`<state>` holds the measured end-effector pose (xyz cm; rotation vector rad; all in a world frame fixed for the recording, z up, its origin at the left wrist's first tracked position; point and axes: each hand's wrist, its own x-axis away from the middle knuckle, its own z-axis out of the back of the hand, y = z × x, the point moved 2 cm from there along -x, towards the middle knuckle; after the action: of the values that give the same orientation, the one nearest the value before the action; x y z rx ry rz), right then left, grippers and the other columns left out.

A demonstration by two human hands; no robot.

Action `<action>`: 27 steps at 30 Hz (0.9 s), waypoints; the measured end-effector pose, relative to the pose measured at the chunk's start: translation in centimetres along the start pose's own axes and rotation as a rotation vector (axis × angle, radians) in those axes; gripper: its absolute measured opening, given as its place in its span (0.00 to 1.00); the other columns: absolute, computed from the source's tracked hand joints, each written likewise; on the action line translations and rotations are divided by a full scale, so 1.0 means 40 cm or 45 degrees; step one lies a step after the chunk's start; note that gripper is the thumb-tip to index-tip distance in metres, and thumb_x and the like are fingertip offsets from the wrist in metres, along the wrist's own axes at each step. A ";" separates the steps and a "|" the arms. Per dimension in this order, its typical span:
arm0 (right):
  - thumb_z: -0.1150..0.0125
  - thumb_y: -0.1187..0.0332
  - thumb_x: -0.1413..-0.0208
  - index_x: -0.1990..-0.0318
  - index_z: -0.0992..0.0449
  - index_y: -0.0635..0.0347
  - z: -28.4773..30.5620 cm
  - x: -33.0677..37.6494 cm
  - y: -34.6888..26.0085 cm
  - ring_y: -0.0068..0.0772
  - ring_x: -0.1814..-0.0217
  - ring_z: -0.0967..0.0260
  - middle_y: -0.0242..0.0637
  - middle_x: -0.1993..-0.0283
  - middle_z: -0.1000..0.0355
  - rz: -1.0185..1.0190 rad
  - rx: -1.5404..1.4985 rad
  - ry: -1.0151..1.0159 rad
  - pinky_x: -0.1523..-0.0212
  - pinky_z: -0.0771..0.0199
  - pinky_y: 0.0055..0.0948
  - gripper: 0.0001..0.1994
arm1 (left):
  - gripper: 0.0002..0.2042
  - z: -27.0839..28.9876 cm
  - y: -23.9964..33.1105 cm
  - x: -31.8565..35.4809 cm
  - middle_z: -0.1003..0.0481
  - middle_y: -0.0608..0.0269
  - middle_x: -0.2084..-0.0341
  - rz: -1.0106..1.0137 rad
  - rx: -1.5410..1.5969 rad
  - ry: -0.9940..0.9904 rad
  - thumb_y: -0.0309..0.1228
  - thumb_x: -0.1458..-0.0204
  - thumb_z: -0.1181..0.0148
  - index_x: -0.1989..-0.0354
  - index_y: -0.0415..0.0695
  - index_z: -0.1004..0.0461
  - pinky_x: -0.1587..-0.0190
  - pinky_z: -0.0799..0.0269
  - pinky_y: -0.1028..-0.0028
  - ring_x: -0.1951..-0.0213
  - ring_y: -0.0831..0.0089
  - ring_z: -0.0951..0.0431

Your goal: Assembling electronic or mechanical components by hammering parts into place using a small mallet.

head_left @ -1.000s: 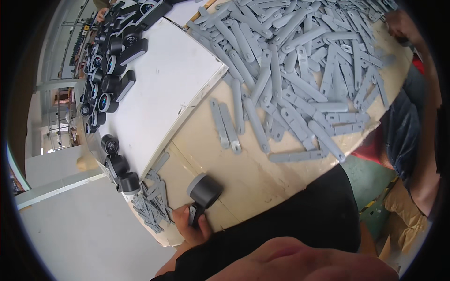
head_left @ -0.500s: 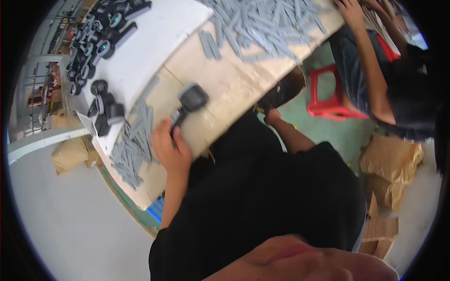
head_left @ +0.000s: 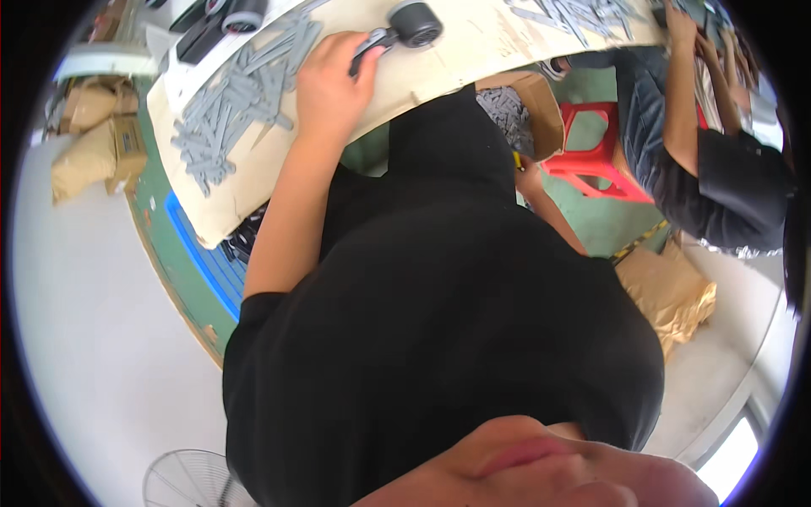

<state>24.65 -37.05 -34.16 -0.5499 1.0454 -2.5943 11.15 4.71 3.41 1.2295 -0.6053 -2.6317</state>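
At the top centre of the frame, the left hand [head_left: 331, 93] has its fingers curled closed around the handle of one black, round-headed device [head_left: 407, 29] over the beige table [head_left: 477, 42], while the right hand's [head_left: 530, 182] grip, near one brown cardboard box [head_left: 547, 110], cannot be told.

I am holding my left arm [head_left: 291, 203] out ahead, forearm slanting away from its short black sleeve [head_left: 263, 306]. My left hand [head_left: 328, 91] is showing its back to the camera, its fingers [head_left: 342, 44] curling forward and its thumb [head_left: 369, 68] lying opposite, in a pinching grip. My right arm [head_left: 555, 213] is hanging low beside my thigh [head_left: 460, 160]; my right hand [head_left: 529, 179] is showing only partly, its fingers too hidden for me to be reading their grip.
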 end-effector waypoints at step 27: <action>0.56 0.82 0.31 0.23 0.39 0.58 0.321 0.099 -1.218 0.11 0.77 0.41 0.31 0.58 0.24 1.192 -0.073 -0.047 0.74 0.36 0.13 0.29 | 0.07 -0.015 -0.022 0.052 0.24 0.63 0.71 0.001 0.026 0.199 0.26 0.52 0.29 0.64 0.43 0.15 0.63 0.21 0.63 0.65 0.63 0.20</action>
<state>20.95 -12.49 9.84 -0.0635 1.0285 -1.7236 10.27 4.67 1.23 1.4242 -0.6063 -2.5037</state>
